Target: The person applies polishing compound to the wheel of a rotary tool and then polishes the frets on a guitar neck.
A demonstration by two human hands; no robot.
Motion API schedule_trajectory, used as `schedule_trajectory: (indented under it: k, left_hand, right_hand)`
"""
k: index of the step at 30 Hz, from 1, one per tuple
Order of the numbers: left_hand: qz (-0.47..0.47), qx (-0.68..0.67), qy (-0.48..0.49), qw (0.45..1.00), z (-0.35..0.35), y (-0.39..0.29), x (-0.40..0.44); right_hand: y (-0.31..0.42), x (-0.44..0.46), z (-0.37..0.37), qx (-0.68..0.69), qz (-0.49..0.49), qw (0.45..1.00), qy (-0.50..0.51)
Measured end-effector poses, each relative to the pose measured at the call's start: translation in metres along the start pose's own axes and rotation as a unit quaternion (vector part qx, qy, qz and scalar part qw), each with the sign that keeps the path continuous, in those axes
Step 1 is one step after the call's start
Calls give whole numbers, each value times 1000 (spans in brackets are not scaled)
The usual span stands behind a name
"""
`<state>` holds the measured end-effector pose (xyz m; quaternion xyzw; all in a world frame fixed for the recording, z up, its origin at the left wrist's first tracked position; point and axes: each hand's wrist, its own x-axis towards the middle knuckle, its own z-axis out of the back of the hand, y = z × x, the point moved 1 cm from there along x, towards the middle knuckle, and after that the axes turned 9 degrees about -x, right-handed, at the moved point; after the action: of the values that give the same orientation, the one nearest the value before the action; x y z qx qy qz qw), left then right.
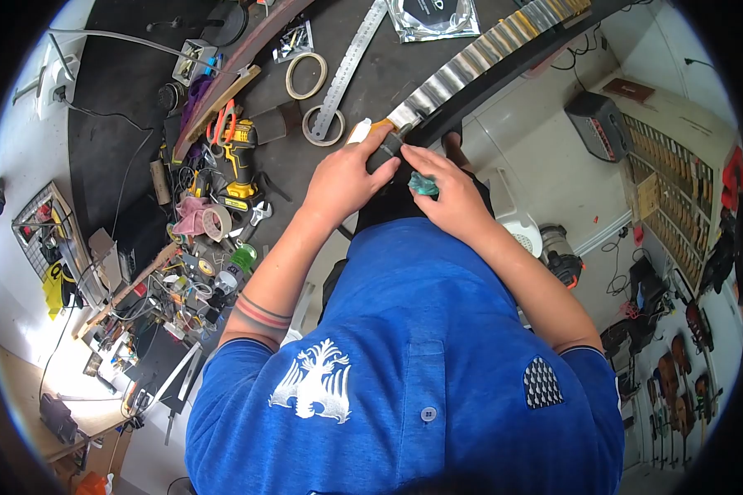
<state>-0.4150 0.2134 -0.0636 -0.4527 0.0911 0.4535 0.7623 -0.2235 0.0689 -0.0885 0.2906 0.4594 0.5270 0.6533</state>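
My left hand (pixel 341 178) is closed, its thumb and fingers around a small dark grey piece (pixel 390 144) at the near end of a long strip (pixel 479 64) with grey, white and amber bands. A white, bottle-like tip (pixel 361 130) shows beside those fingers. My right hand (pixel 452 198) has a crumpled green bit of cloth or paper (pixel 423 184) in its curled palm. Its fingertips reach the dark piece from the other side. How firmly they touch it is hidden.
On the dark bench lie a steel ruler (pixel 351 70), tape rolls (pixel 306 76), a yellow drill (pixel 239 157), orange-handled scissors (pixel 220 128) and an adjustable wrench (pixel 258 216). Clutter fills the left side (pixel 202 276). A speaker (pixel 598 124) and a tool rack (pixel 669 181) stand at right.
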Motion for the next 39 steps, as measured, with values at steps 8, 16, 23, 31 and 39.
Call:
schedule_trajectory:
  k: [8,16,23,31,39]
  left_hand:
    - [21,-26,-14,999,6,-2,5]
    - [32,-30,-17,999,10,-1,6]
    - [33,-29,-31,999,14,2,11]
    - [22,-24,-30,999,12,4,10]
    - [17,1,23,1000,8,-7,5]
  right_hand:
    - [2,13,-5,6,-8,1000,-15]
    - [3,17,-6,13,-6,1000,-19]
    - [0,28,-11,2,7,1000,-24]
    - [2,25,-11,1,6,1000,-27]
    - [2,0,-1,6,-19,1000,-6]
